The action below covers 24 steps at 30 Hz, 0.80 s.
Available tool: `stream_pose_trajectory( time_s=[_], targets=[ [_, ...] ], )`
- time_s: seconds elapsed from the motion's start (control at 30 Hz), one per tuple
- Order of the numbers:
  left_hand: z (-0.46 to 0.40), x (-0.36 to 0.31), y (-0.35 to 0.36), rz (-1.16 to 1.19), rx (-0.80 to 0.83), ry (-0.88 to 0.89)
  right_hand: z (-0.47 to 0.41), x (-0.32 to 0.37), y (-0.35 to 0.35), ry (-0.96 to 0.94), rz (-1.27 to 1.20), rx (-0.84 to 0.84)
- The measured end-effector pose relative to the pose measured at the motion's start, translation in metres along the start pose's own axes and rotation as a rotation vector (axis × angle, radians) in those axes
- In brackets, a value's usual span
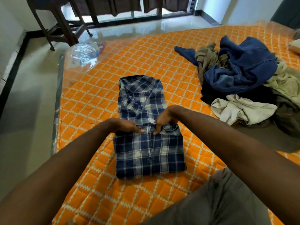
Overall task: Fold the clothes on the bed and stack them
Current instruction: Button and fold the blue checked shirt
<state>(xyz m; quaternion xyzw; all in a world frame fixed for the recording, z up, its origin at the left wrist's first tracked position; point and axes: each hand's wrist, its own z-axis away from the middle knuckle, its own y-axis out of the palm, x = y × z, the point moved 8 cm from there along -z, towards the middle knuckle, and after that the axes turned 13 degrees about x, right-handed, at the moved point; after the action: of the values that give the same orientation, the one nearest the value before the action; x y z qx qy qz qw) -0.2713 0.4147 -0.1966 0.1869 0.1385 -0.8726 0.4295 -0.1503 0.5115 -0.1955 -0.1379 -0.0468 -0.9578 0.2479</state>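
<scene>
Your left hand (128,125) and right hand (164,119) pinch the plaid shirt (146,127) on the orange bed (97,95); clothes pile (246,82) at two o'clock, glossy floor (32,95) at nine.

A wooden table (53,21) is standing on the shiny floor (29,88), far beyond my left hand. Dark curtains (113,5) are hanging over the window (129,15) well ahead of both hands. Crumpled plastic (84,54) is lying up-left.
</scene>
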Motion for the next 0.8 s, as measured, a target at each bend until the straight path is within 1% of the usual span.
stream_pose_trajectory(
  time_s=[0.07,0.17,0.2,0.27,0.3,0.33,0.37,0.4,0.43,0.47,0.5,0.53,0.57,0.6,0.63,0.7,0.73,0.8],
  targets=[
    [-0.01,0.007,-0.007,-0.011,-0.016,0.024,-0.006,0.002,-0.007,-0.02,0.026,-0.013],
    [-0.011,0.004,-0.009,-0.067,-0.003,0.157,-0.01,0.005,-0.014,-0.114,0.078,-0.03],
    [-0.009,0.002,-0.011,-0.106,-0.038,0.206,-0.009,0.007,-0.017,-0.162,0.107,-0.057],
    [-0.003,0.002,-0.021,-0.201,-0.175,0.245,-0.002,0.012,-0.025,-0.278,0.151,-0.169],
    [0.001,0.004,-0.029,-0.264,-0.273,0.229,0.004,0.012,-0.032,-0.324,0.159,-0.26],
    [0.007,0.008,-0.037,-0.353,-0.403,0.188,0.012,0.009,-0.04,-0.353,0.159,-0.386],
    [0.017,0.012,-0.043,-0.461,-0.557,0.132,0.024,0.004,-0.047,-0.369,0.168,-0.558],
    [0.032,0.013,-0.046,-0.557,-0.735,0.1,0.04,-0.002,-0.051,-0.381,0.185,-0.771],
    [0.05,0.01,-0.043,-0.634,-0.912,0.114,0.06,-0.007,-0.044,-0.408,0.197,-0.986],
    [0.065,0.005,-0.031,-0.698,-1.057,0.158,0.074,-0.012,-0.029,-0.445,0.205,-1.161],
    [0.074,0.0,-0.014,-0.755,-1.15,0.22,0.082,-0.016,-0.006,-0.487,0.228,-1.271],
    [0.078,-0.005,0.01,-0.797,-1.172,0.284,0.083,-0.017,0.021,-0.512,0.266,-1.306],
    [0.073,-0.009,0.035,-0.828,-1.123,0.329,0.074,-0.019,0.048,-0.516,0.31,-1.284],
    [0.062,-0.009,0.063,-0.847,-1.027,0.348,0.06,-0.021,0.073,-0.503,0.358,-1.234],
    [0.048,-0.005,0.088,-0.861,-0.915,0.331,0.043,-0.022,0.095,-0.469,0.402,-1.166],
    [0.021,0.01,0.127,-0.889,-0.705,0.238,0.006,-0.031,0.128,-0.362,0.492,-1.011],
    [0.011,0.02,0.138,-0.9,-0.64,0.192,-0.011,-0.035,0.138,-0.314,0.529,-0.944],
    [0.003,0.029,0.148,-0.931,-0.623,0.166,-0.028,-0.038,0.145,-0.262,0.61,-0.9]
  ],
)
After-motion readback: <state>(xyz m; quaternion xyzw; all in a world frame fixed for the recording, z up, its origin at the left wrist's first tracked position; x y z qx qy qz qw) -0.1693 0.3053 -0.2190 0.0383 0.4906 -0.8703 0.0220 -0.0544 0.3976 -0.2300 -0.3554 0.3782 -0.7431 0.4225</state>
